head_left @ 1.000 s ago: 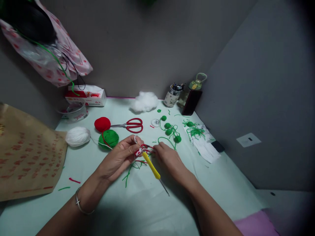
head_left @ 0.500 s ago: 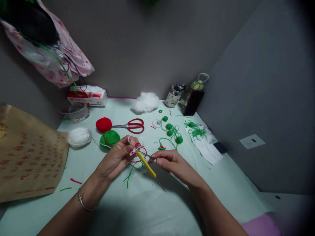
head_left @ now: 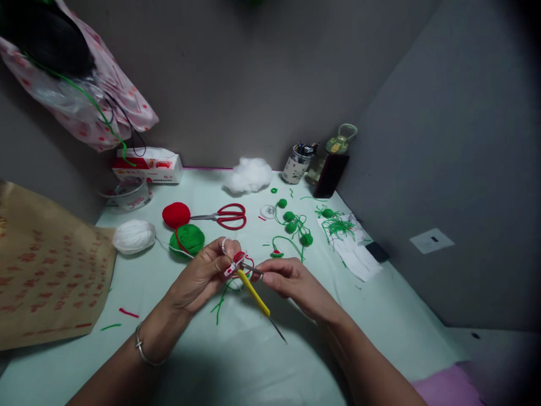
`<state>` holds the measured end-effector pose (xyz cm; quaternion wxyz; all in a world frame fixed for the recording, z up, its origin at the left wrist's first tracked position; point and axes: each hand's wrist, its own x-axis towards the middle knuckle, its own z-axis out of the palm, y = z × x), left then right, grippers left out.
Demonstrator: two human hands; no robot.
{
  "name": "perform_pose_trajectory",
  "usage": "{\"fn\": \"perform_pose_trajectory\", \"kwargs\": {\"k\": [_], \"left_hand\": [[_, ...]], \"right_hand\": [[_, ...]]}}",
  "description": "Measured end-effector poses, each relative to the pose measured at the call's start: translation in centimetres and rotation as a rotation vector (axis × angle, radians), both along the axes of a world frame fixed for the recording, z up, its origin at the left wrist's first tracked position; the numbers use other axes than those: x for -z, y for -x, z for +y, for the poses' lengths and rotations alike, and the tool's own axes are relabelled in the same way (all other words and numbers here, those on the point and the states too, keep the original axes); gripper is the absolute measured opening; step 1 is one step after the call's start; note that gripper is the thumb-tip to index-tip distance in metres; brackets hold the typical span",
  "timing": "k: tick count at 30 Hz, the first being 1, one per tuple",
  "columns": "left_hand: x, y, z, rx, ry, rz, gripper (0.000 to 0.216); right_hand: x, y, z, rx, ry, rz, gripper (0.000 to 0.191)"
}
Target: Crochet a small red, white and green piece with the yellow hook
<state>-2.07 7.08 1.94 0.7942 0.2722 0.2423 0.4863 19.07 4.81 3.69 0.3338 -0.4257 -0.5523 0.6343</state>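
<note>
In the head view, my left hand (head_left: pixel 198 279) pinches a small red and white crochet piece (head_left: pixel 230 270), with white yarn running over its fingers. My right hand (head_left: pixel 296 285) grips a thin metal crochet hook (head_left: pixel 252 269) whose tip reaches into the piece; the fingers hide its far end. A yellow-handled crochet hook (head_left: pixel 256 294) slants down from the piece between my hands, its bare metal end pointing toward me. Green yarn strands (head_left: pixel 220 307) lie beneath the left hand. White (head_left: pixel 134 237), green (head_left: pixel 188 239) and red (head_left: pixel 176 215) yarn balls rest beyond it.
Red-handled scissors (head_left: pixel 230 216) lie behind the yarn. White stuffing (head_left: pixel 249 175), a pen jar (head_left: pixel 295 167) and a bottle (head_left: pixel 338 144) stand at the back. Small green crocheted balls (head_left: pixel 291 227) and paper (head_left: pixel 355 256) are right. A paper bag (head_left: pixel 51 270) stands left.
The crochet piece has tilted slightly and shifted a little right and down in my left hand. The yellow-handled hook hangs slightly lower. My right hand keeps hold of the metal hook.
</note>
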Motion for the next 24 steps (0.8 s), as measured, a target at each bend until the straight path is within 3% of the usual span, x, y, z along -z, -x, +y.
{"fn": "perform_pose_trajectory", "kwargs": {"k": [13,24], "left_hand": [[0.23,0.01,0.03,0.015,0.001,-0.025,0.027],[0.63,-0.11,0.1,0.042,-0.032,-0.056,0.028]], "right_hand": [[-0.43,0.21,0.01,0.031,-0.001,-0.003,0.021],[-0.05,0.03,-0.07,-0.029,0.112,0.013,0.038]]}}
